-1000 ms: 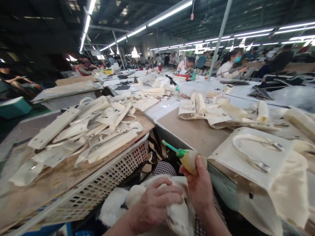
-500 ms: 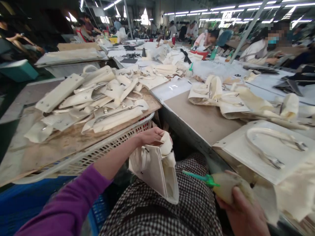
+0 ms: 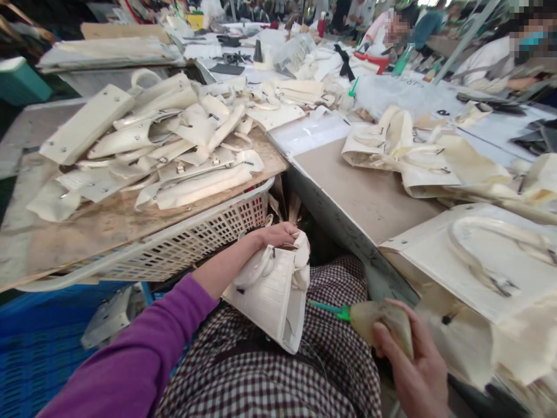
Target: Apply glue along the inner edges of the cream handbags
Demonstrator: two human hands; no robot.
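Note:
My left hand (image 3: 281, 234) is closed round the upper edge of a small cream handbag (image 3: 265, 290), which hangs tilted above my checked apron (image 3: 270, 383). The bag's handle lies against its front, and its side faces right. In my right hand (image 3: 411, 348) is a cloudy squeeze bottle (image 3: 383, 325), gripped between thumb and fingers. Its long green nozzle (image 3: 331, 307) points left towards the bag, with a small gap between them. Part of my left fingers is hidden behind the bag's top.
Unfinished cream bag pieces (image 3: 174, 145) are heaped on a wooden board (image 3: 78, 244) over a white plastic basket (image 3: 217, 226). A blue crate (image 3: 35, 331) stands below. More cream bags (image 3: 491, 261) lie on the right table. Another person (image 3: 491, 64) sits at the back right.
The squeeze bottle in my right hand has come left, nearer the handbag. The bag has shifted slightly left and up in view. The camera has tipped downward.

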